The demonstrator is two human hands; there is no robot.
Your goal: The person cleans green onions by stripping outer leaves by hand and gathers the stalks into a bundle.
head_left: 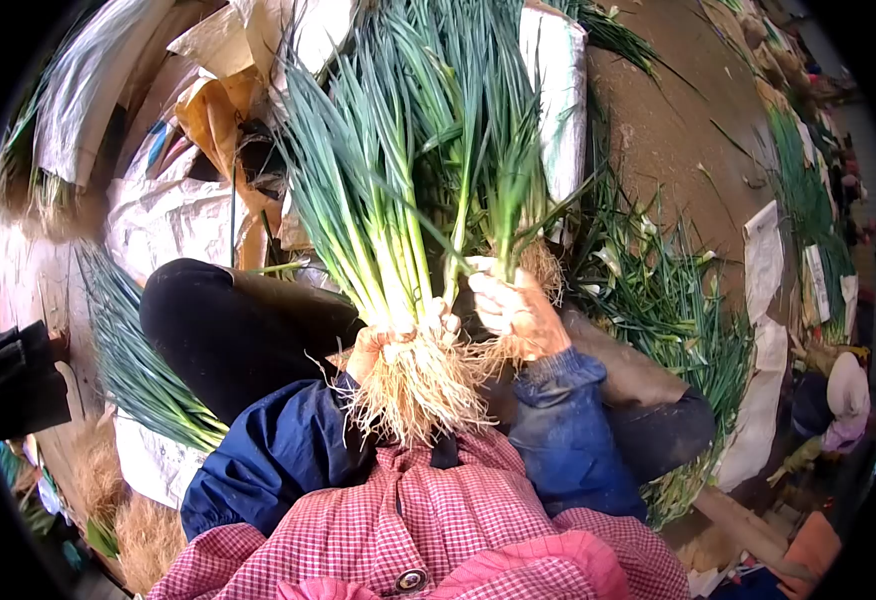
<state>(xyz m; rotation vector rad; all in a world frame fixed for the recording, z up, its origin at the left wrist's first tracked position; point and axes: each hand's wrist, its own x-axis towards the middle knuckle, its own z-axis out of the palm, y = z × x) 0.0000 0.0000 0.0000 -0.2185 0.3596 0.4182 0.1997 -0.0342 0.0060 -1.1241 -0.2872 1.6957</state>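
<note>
My left hand (pixel 368 350) is closed round a thick bunch of green onions (pixel 373 240), just above their roots. The stalks stand up and away from me, white at the base and dark green above. Their pale, tangled roots (pixel 418 395) hang towards my lap. Beside it, my right hand (pixel 523 310) is closed on a smaller clump of green onions (pixel 508 225), with its fingertips close to the big bunch. Part of each hand's fingers is hidden by stalks and roots. Behind them lies a further heap of green onions (pixel 448 60).
More green onions (pixel 148 350) lie at my left, and a pile of loose leaves and trimmings (pixel 668 320) at my right. White sacking (pixel 558 100) lies ahead, with torn wrapping (pixel 173 220) to the left. My bent knees (pixel 193 310) flank the work. A person (pixel 843 400) is at the far right.
</note>
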